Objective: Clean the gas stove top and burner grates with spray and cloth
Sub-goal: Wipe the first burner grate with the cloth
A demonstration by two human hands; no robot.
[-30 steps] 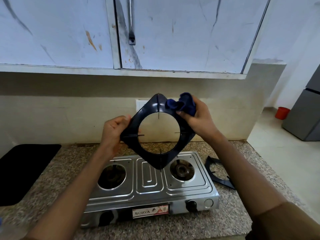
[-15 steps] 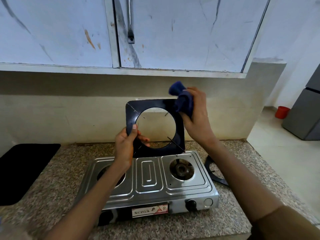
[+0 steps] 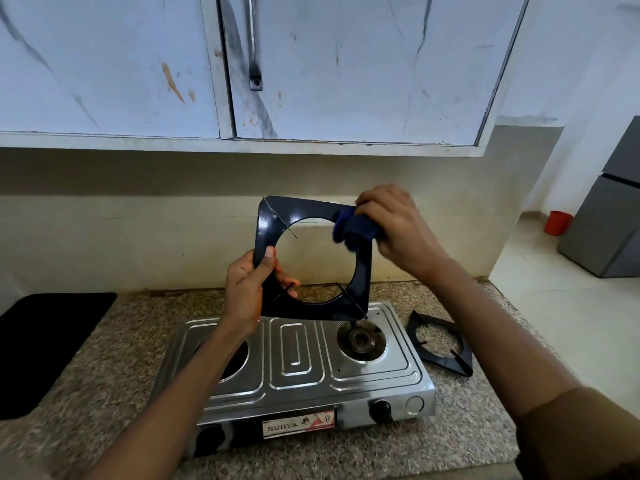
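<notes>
The left hand point(image 3: 247, 289) pinches the glossy black square burner grate point(image 3: 313, 259) at seven o'clock, upright above the steel stove point(image 3: 301, 368); the right hand point(image 3: 398, 226) clamps a blue cloth point(image 3: 353, 228) at its two o'clock corner.

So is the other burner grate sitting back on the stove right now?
No, the second grate lies on the granite counter, to the right of the stove.
</notes>
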